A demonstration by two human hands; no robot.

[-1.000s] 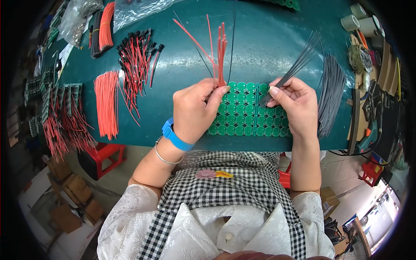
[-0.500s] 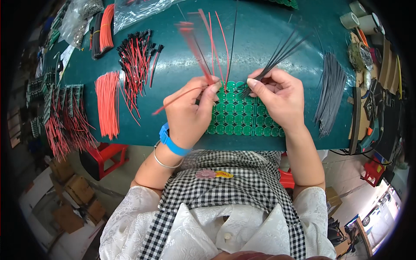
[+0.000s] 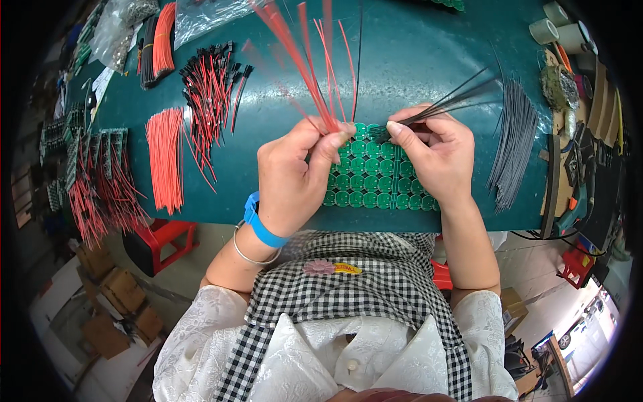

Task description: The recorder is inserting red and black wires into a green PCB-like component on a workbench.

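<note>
Left hand (image 3: 293, 175) pinches red wires (image 3: 305, 60), right hand (image 3: 432, 155) black wires (image 3: 455, 97); keep grips tight, feed singly over green panel (image 3: 375, 177).

Thin plastic-sheathed red wires (image 3: 305, 60) and black wires (image 3: 455, 97); a glossy green circuit panel (image 3: 375, 174); a matt teal desk (image 3: 415, 53).
</note>
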